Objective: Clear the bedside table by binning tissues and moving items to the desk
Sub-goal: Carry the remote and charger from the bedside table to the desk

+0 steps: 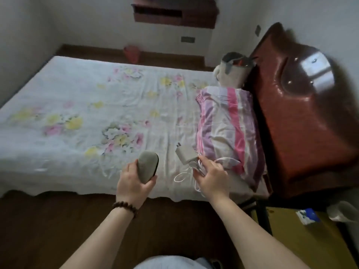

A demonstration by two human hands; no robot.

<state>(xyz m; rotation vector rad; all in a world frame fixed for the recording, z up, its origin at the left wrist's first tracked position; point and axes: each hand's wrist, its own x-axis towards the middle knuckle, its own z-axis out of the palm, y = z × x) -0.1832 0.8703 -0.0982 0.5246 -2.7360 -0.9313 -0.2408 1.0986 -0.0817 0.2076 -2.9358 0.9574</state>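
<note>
My left hand [134, 183] grips a grey oval case [147, 165] and holds it above the near edge of the bed. My right hand [211, 176] holds a white charger plug [185, 153] with its coiled white cable [186, 175] bunched in the fingers; loops of cable hang below the hand. Both hands are over the floral bed sheet [87, 113]. The yellow bedside table [310, 239] sits at the lower right, with a blue and white packet [308, 216] and a pale crumpled item [342, 211] on it.
A striped pillow [227, 129] lies by the dark red headboard [307, 113], with a soft toy [233, 72] beyond it. A red bin [132, 53] stands on the floor past the bed, under a wall shelf [174, 12]. Dark wooden floor lies in front of me.
</note>
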